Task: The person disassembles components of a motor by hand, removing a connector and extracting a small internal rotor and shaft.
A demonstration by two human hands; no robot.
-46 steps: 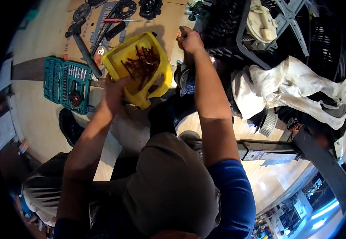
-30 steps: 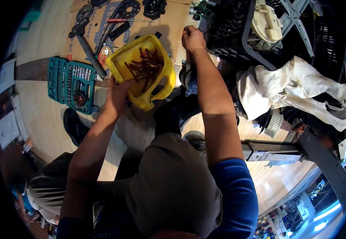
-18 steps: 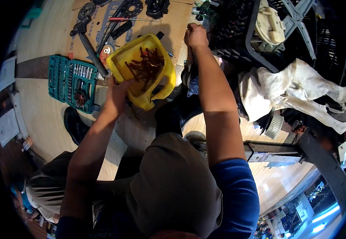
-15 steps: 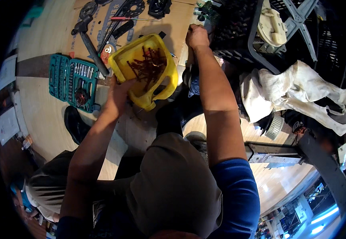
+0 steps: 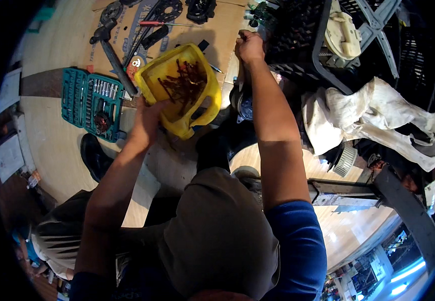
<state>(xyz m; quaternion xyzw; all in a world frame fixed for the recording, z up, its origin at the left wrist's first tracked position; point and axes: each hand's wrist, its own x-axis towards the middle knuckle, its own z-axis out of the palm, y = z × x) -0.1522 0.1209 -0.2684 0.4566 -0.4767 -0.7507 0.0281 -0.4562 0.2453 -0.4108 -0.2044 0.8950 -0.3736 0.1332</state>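
Note:
My left hand [image 5: 150,118] is closed on the near left rim of a yellow plastic jug [image 5: 147,83] with one side cut away, its thumb over the edge. Inside the jug lies a heap of rusty, reddish-brown metal pieces [image 5: 185,80], long and thin like screws or bolts. My right hand [image 5: 251,46] is stretched forward beside a black plastic crate [image 5: 290,40], its fingers curled together. Whatever the right fingers hold, if anything, is hidden. Below that forearm sits a dark round part with a blue-grey face [image 5: 245,108].
A green socket set case [image 5: 74,100] lies unfolded at left, beside a hammer [image 5: 115,60]. On a cardboard sheet [image 5: 187,42] are a red-handled screwdriver [image 5: 152,23] and black parts. At right, a white cloth [image 5: 328,115] hangs by the crate, near a ribbed fan wheel [image 5: 346,161].
The yellow jug has shifted and tilted slightly in my left hand, its spout end moving a little left. My right hand has moved only slightly, fingers still curled.

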